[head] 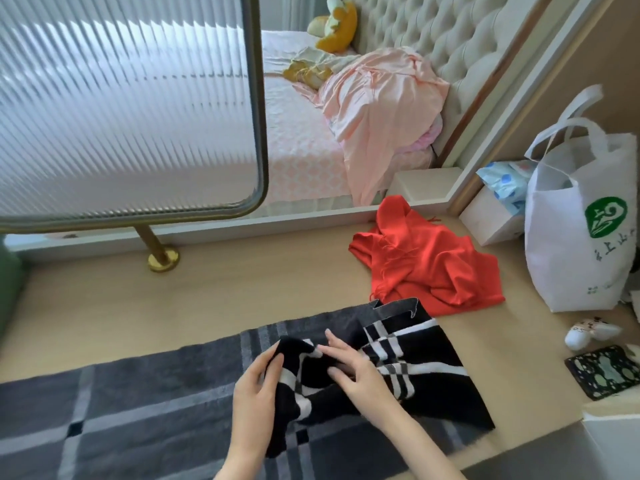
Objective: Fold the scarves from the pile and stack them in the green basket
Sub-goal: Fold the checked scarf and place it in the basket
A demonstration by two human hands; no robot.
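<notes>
A long black-and-grey plaid scarf (pixel 121 410) lies spread across the wooden tabletop, its right end doubled over with the black-and-white side up. My left hand (pixel 254 389) pinches a raised corner of that doubled part between thumb and fingers. My right hand (pixel 353 368) lies on the fold just to the right, its fingers extended and its thumb tucked against the cloth. A crumpled red scarf (pixel 426 261) sits behind, toward the right. A green shape (pixel 8 271) shows at the left edge; I cannot tell whether it is the basket.
A white tote bag (pixel 581 216) stands at the right, with a tissue box (pixel 491 216) behind it. A small white figurine (pixel 588 334) and a dark patterned case (pixel 606 375) lie at the right edge. A ribbed glass screen on a brass post (pixel 162 258) rises at back left.
</notes>
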